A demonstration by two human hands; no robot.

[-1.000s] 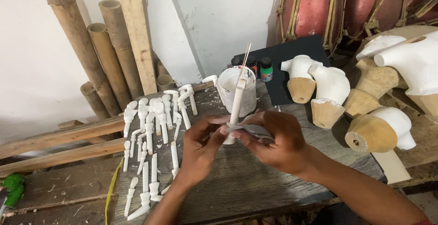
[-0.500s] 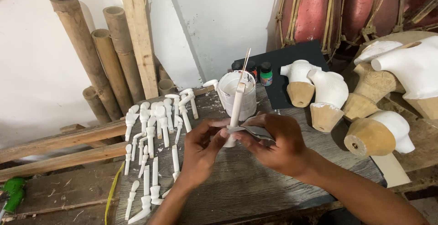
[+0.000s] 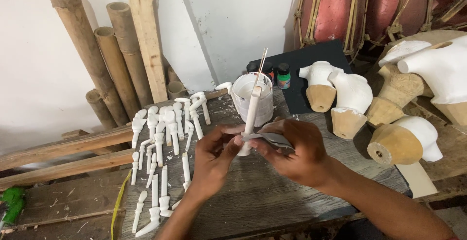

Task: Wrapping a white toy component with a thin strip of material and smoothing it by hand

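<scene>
Two hands meet over the wooden surface (image 3: 272,191): left hand (image 3: 214,155) pinches the upright white peg (image 3: 250,118) at its base, right hand (image 3: 292,150) grips grey sandpaper (image 3: 270,138) against it.

Both forearms are angled in from below and met at the middle. The left hand (image 3: 214,155) is curled, fingertips pinched closed in a grip. The right hand (image 3: 292,150) is cupped, fingers folded shut.

small labelled paint bottles (image 3: 283,76), behind white tub (image 3: 266,106)
</scene>
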